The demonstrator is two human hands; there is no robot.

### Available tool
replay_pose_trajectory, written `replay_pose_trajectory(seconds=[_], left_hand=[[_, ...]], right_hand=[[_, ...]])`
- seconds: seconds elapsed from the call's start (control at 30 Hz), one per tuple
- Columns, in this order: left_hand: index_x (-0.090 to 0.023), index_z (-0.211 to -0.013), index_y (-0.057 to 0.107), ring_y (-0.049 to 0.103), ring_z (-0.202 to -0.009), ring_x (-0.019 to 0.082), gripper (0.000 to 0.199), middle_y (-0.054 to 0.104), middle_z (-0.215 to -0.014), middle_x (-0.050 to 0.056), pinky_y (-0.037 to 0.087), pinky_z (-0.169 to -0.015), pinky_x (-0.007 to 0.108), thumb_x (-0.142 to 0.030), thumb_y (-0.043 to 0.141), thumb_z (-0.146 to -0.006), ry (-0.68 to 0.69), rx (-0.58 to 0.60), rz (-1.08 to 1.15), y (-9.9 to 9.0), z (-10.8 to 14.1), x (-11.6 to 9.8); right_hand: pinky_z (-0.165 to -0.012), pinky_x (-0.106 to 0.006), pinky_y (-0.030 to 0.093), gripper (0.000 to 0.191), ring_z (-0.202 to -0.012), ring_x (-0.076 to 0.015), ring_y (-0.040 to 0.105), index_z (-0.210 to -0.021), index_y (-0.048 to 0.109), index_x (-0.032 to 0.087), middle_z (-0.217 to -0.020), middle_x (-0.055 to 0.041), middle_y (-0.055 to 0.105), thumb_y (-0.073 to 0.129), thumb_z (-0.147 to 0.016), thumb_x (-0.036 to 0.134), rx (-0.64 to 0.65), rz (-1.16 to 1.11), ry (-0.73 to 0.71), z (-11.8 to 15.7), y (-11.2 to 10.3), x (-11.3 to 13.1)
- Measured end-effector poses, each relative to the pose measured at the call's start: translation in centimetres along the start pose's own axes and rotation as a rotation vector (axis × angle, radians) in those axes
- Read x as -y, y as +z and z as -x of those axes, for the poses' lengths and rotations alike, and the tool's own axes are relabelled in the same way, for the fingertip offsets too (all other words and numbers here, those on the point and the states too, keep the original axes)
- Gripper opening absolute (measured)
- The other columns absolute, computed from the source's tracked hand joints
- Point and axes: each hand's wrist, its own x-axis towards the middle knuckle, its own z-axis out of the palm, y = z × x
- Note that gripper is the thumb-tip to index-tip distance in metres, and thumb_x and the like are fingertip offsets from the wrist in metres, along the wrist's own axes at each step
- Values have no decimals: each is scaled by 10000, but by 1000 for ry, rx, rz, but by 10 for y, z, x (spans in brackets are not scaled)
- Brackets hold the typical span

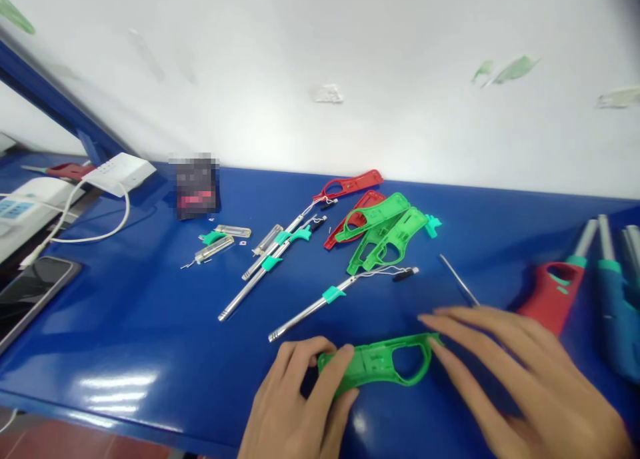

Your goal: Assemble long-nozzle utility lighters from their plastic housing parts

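A green plastic half-shell (367,366) with an oval opening lies hollow side up near the table's front. My left hand (305,396) grips its left end between thumb and fingers. Beside its right end is my right hand (505,372), fingers spread, the fingertips close to the tip; whether they touch it is unclear. Behind them lie more green half-shells (400,236) and red half-shells (353,182). Several metal tubes (305,312) with teal clips and wires lie left of the shells. Clear fuel tanks (215,249) rest farther left.
At the right are a red lighter (555,292), blue lighters (617,312) and a thin metal rod (459,279). A dark box (197,187) stands at the back left. A phone (35,292), a white cable (127,212) and a power strip (30,209) are at the left.
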Motion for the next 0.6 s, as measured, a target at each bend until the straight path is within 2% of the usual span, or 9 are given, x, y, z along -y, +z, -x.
replay_pose_trajectory(seconds=[0.03, 0.07, 0.13, 0.17, 0.23, 0.4, 0.53, 0.6], left_hand=[[-255, -1370, 611, 722, -982, 248, 346, 707, -1166, 105, 692, -718, 359, -194, 551, -1034, -1, -2, -10, 0, -4, -2], [-254, -1403, 591, 724, -1025, 264, 378, 691, -1242, 125, 700, -737, 385, -205, 560, -1030, 0, 2, -19, 1, -8, -4], [-247, -1456, 557, 720, -1080, 286, 437, 632, -1383, 165, 709, -756, 419, -235, 576, -1020, 16, 0, -22, 2, -11, -8], [-244, -1464, 554, 721, -1075, 285, 451, 607, -1419, 177, 711, -744, 413, -246, 581, -1014, 33, -1, -14, 3, -10, -10], [-246, -1419, 591, 727, -996, 255, 418, 611, -1398, 178, 706, -702, 369, -221, 572, -1002, 40, -15, 13, 8, -4, -11], [-267, -1234, 687, 701, -812, 165, 377, 663, -1225, 122, 684, -704, 304, -65, 499, -977, -95, -135, 81, 17, 15, -8], [-247, -1248, 679, 704, -947, 211, 395, 674, -1231, 119, 672, -678, 292, -45, 553, -934, 26, -133, 101, 7, 7, -9], [-220, -1189, 699, 699, -961, 239, 352, 708, -1129, 107, 671, -689, 324, -49, 552, -918, 115, -107, 100, 5, -4, -12]], right_hand=[[-1082, -486, 479, 362, -1239, -279, 615, -1410, 616, 290, -1353, -48, 666, 522, -1060, 279, 51, 73, -21, -13, -2, -7], [-1023, -501, 520, 404, -1245, -302, 609, -1446, 590, 269, -1391, -90, 633, 478, -1060, 236, 70, 154, -62, -28, -2, -13], [-917, -494, 575, 604, -1244, -339, 608, -1519, 521, 220, -1437, -163, 585, 399, -954, 45, 124, 355, -205, -57, -1, -27], [-930, -521, 572, 690, -1286, -368, 585, -1537, 502, 219, -1478, -185, 550, 397, -893, -4, 146, 393, -222, -70, 1, -34], [-960, -521, 564, 751, -1333, -361, 560, -1536, 496, 234, -1521, -178, 522, 401, -842, -38, 180, 416, -249, -92, 8, -46], [-1082, -505, 474, 501, -1399, -307, 519, -1382, 599, 201, -1436, -110, 628, 443, -947, 9, 231, 397, -345, -114, 16, -60], [-1082, -492, 435, 301, -1341, -294, 562, -1311, 617, 187, -1331, -96, 694, 501, -1040, 127, 206, 362, -367, -111, 11, -64], [-1052, -475, 439, 212, -1243, -281, 615, -1236, 644, 200, -1225, -88, 719, 511, -1071, 195, 199, 346, -360, -109, 8, -67]])
